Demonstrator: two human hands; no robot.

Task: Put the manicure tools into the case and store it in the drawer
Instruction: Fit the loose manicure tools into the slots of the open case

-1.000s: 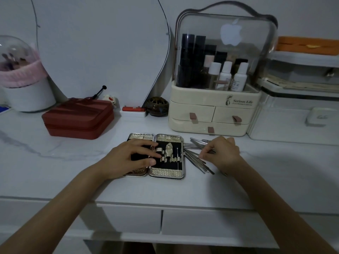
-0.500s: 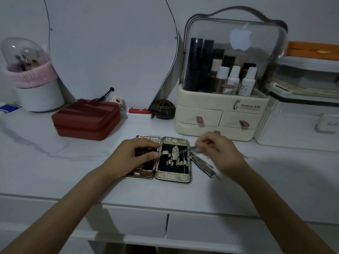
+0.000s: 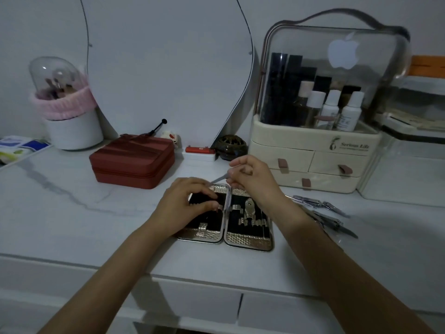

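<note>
The manicure case (image 3: 250,241) lies open and flat on the white table, black inside with silver textured edges. My left hand (image 3: 185,206) rests on its left half, fingers curled onto the lining. My right hand (image 3: 252,177) hovers over the case's far edge, pinching a thin metal tool (image 3: 220,180) whose tip points left toward the left half. Several loose metal tools (image 3: 322,213), clippers among them, lie on the table right of the case. Two white drawer fronts (image 3: 289,314) sit under the table's front edge, closed.
A red zipped box (image 3: 132,162) stands behind the case to the left. A cream cosmetic organiser (image 3: 313,155) with a clear lid stands behind right. A white cup with pink band (image 3: 72,124), a mirror (image 3: 163,68) and a small dark pot (image 3: 231,147) line the back.
My right hand has lifted a thin tool from the pile on the right and carried it left over the case. The left hand stays on the left half. The camera has moved closer.
</note>
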